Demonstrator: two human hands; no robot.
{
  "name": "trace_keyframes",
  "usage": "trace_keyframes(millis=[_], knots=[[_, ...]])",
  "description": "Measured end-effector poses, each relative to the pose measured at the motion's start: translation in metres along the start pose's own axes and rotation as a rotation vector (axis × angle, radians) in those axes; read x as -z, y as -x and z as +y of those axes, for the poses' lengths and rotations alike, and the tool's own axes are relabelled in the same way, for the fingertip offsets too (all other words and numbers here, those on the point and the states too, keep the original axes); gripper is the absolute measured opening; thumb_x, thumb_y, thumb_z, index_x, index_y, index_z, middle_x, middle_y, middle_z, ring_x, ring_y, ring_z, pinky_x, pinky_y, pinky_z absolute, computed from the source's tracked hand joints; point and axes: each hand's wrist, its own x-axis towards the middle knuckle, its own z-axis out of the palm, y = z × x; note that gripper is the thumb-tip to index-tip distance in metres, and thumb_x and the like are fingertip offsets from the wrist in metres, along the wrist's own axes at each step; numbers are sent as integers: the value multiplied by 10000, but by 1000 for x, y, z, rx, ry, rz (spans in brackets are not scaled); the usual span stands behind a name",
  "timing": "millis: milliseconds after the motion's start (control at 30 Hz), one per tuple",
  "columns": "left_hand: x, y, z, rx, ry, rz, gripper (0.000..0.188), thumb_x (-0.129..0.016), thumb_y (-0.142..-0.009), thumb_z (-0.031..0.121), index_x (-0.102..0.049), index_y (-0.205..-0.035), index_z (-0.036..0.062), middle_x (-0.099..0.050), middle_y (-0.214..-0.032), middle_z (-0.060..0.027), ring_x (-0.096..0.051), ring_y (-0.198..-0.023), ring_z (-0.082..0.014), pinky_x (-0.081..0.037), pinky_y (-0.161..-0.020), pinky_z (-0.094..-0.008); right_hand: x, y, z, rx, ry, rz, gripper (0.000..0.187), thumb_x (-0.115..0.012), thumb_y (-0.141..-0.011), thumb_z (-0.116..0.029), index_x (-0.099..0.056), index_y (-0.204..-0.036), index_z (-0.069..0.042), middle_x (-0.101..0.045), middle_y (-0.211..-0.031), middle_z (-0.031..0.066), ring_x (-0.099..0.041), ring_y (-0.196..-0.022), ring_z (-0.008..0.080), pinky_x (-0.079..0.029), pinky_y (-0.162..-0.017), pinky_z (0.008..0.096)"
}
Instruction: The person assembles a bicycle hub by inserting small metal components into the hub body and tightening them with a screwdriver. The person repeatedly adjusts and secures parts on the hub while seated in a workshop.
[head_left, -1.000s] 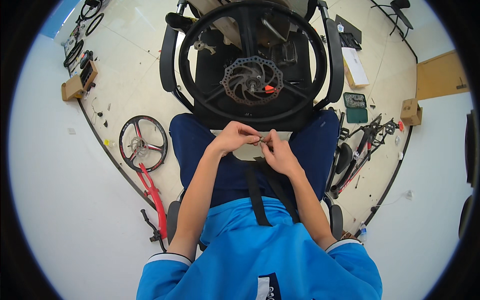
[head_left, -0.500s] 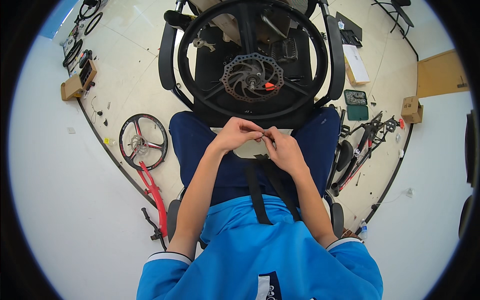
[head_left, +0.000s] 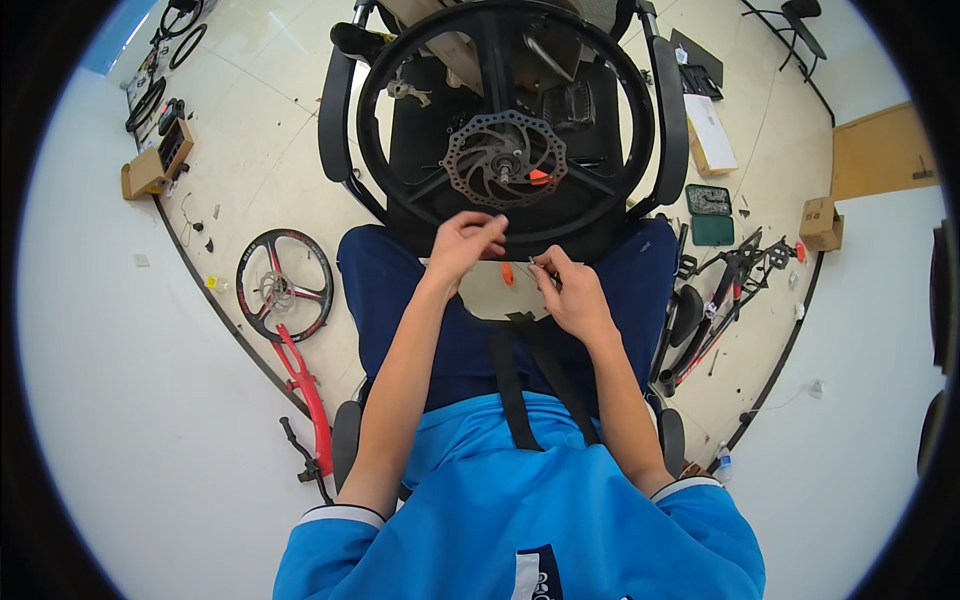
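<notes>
My left hand [head_left: 463,247] is raised just before the near rim of a black spoked wheel [head_left: 492,60]. Its fingers are bent together in a pinch; whatever may be between them is too small to tell. Lower and to the right, my right hand [head_left: 578,298] pinches a small metal part [head_left: 533,260] between thumb and forefinger. The wheel lies flat on an office chair, and a brake disc [head_left: 460,160] with a threaded axle [head_left: 504,173] in its middle faces up. Between the hands, lower down, shows a small orange object [head_left: 508,273].
Black armrests [head_left: 670,120] flank the wheel. A silver part [head_left: 408,92] and a black pedal [head_left: 568,105] lie on the seat. On the floor are a red-and-black wheel [head_left: 330,290], a red frame piece [head_left: 315,405], a green tool case [head_left: 712,228] and a dark bike frame [head_left: 738,275].
My hands, joined fingertip to fingertip before, have come apart. The left has moved up toward the wheel; the right has hardly shifted. The orange object now shows between them.
</notes>
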Motion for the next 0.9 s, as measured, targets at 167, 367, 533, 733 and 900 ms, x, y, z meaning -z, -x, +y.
trace_keyframes(millis=[167, 367, 533, 733, 900], knots=[[3, -20, 3, -192, 106, 175, 228, -667, -918, 222, -616, -978, 7, -673, -869, -73, -657, -750, -139, -513, -707, -255, 2, 6, 8, -79, 0, -14, 110, -606, -890, -95, -541, -926, -14, -667, -796, 172, -658, -747, 356, -512, -650, 387], [9, -29, 3, -277, 68, 160, 194, -635, -942, 214, -622, -937, 20, -662, -815, -54, -652, -750, -133, -498, -695, -253, -2, 10, 12, -128, -72, -31, 105, -600, -891, -86, -539, -932, -10, -670, -799, 176, -659, -756, 361, -515, -662, 391], [9, -27, 5, -285, 56, 150, 206, -637, -942, 223, -615, -905, 21, -663, -810, -56, -650, -734, -132, -495, -688, -256, -4, 9, 12, -114, -97, -23, 114, -603, -899, -90, -534, -928, -4, -653, -755, 162, -652, -692, 322, -503, -630, 347], [10, -28, 4, -276, 57, 158, 225, -637, -942, 242, -613, -913, 20, -656, -797, -57, -652, -733, -136, -497, -685, -253, -7, -19, 8, -181, -503, 52, 136, -595, -938, -118, -531, -917, 0, -632, -683, 70, -579, -579, 110, -432, -543, 242], [6, -20, 1, -215, 154, 234, 259, -637, -939, 266, -608, -989, 14, -668, -848, -69, -654, -740, -141, -501, -677, -247, -11, -61, -12, -390, -890, 150, 124, -595, -943, -130, -536, -924, -22, -635, -687, 46, -463, -477, 42, -326, -424, 202]])
